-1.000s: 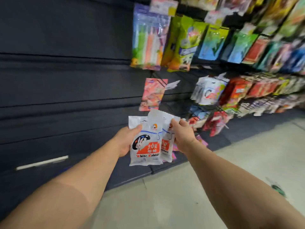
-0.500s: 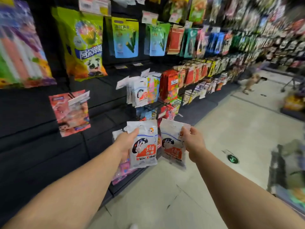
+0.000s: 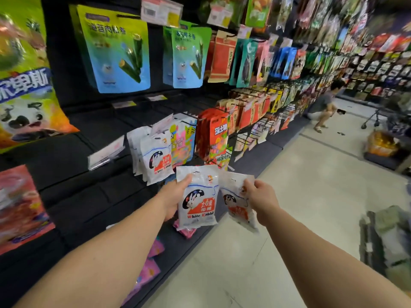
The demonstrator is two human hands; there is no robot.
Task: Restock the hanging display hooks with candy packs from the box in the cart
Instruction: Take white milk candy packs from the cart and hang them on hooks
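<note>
My left hand [image 3: 174, 200] grips a white candy pack [image 3: 199, 202] with a rabbit picture and red lettering by its left edge. My right hand [image 3: 261, 197] pinches a second, tilted white candy pack [image 3: 235, 207] at its top corner. Both packs hang in front of the black display wall, just below and right of a row of the same white packs [image 3: 153, 156] on a hook. The two packs in my hands sit side by side, slightly apart.
Black slat wall [image 3: 93, 196] with hooks of snack bags: green-blue pouches [image 3: 115, 50], red packs [image 3: 213, 134]. Pink packs [image 3: 151, 272] hang low near the floor. A cart [image 3: 387, 241] stands at right. A crouching person [image 3: 322, 110] and another cart are far down the aisle.
My view has swung right along the display. My hands have separated the two packs, one in each, and they now sit closer to the hook of matching white packs.
</note>
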